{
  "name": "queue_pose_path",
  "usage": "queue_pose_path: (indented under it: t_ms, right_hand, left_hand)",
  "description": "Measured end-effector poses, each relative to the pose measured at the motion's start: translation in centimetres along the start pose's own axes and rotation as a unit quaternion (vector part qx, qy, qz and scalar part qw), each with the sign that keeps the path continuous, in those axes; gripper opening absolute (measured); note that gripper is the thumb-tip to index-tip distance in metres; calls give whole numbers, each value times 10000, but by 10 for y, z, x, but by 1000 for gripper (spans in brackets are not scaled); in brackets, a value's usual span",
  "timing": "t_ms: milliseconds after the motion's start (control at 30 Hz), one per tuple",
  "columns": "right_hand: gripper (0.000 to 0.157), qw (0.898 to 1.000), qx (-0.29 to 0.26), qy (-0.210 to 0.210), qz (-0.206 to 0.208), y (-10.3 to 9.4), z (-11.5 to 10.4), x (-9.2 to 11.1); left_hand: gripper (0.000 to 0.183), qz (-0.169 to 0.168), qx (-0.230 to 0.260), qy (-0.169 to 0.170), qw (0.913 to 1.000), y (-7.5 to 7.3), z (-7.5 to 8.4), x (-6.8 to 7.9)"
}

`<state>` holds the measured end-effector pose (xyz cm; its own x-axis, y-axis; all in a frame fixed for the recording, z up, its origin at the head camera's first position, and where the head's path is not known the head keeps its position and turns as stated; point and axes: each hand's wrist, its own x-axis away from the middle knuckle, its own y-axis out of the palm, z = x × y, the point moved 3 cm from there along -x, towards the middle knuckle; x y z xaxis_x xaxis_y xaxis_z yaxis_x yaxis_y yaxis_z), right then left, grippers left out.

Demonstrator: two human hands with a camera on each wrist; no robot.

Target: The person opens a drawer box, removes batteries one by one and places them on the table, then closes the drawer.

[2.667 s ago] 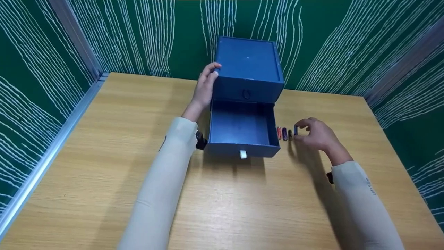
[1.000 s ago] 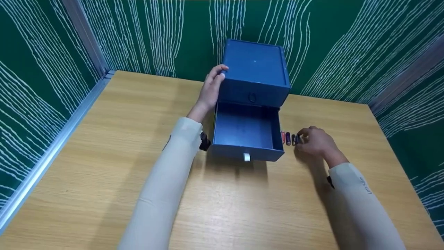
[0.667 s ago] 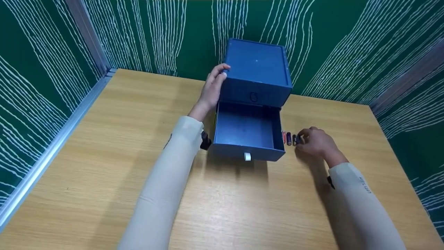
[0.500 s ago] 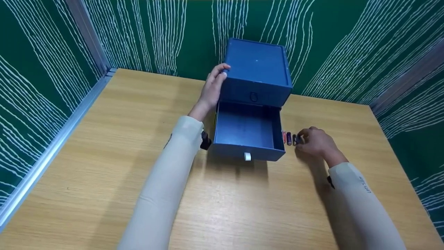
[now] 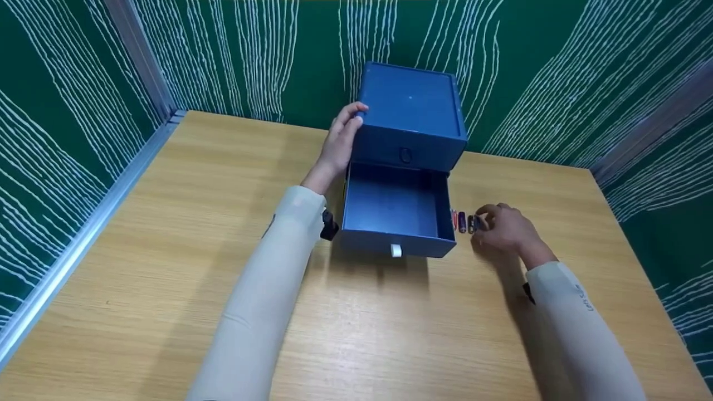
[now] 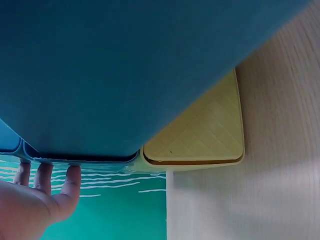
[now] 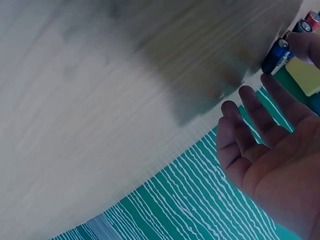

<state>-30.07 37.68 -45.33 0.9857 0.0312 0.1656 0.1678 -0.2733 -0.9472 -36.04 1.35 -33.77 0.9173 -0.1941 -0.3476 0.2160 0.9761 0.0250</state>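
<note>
Wood-grain worktop [image 5: 356, 328]: blue boxy drawer unit [image 5: 412, 103] on it, left hand [image 5: 338, 139] bracing its side, fingers relaxed; light touch suffices. Right hand [image 5: 507, 227] pinches the blue cylindrical battery [image 7: 276, 57] at the right end of the battery row [image 5: 463, 222]; square it up, release softly, could roll.

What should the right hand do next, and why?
Probably let go of the blue battery: the right hand seems to be pinching it, and it already lies in line beside the other batteries on the table.
</note>
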Motion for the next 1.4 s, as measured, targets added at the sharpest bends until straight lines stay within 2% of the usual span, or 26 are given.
queue_pose_path:
  t_ms: [233, 367, 667, 900, 1400]
  right_hand:
    - [49, 9953, -960, 12, 117, -12, -9, 9]
    - [43, 9916, -1243, -107, 342, -19, -17, 15]
    - [30, 9800, -1531, -611, 1120, -30, -34, 32]
    - [24, 9704, -1618, -879, 1561, -37, -46, 43]
    - [19, 9546, -1657, -1371, 2061, -50, -76, 70]
  left_hand:
    - [29, 22, 65, -107, 9999, 1, 0, 1]
    - [29, 8, 95, -49, 9999, 0, 1, 1]
    - [31, -48, -151, 219, 9996, -1, 2, 0]
    - [30, 1, -166, 136, 9998, -1, 1, 1]
    - [29, 26, -95, 18, 9999, 1, 2, 1]
